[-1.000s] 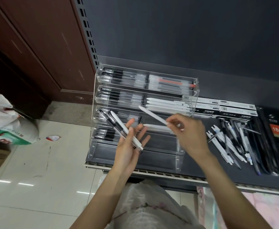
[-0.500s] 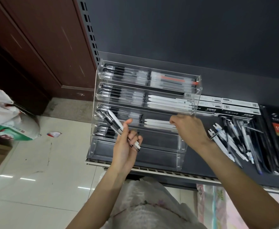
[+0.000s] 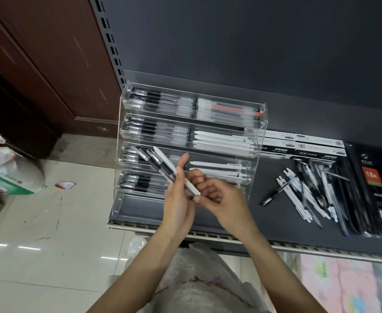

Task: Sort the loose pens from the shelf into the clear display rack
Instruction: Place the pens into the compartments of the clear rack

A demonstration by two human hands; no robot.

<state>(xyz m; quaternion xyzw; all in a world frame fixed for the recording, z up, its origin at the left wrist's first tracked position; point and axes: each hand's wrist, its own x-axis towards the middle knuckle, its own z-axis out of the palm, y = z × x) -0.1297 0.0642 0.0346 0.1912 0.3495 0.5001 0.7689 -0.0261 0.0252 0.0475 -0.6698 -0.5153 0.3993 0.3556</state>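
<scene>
Pens (image 3: 162, 164) gripped in left hand (image 3: 178, 201); right hand (image 3: 221, 199) pinching one

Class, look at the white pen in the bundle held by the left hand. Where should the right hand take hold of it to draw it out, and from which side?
Grip the white pen at its lower blunt end, which juts out below the left hand, near the right hand. Come from the right and pull down along its slanted length; the left hand's fingers cover its middle.
</scene>
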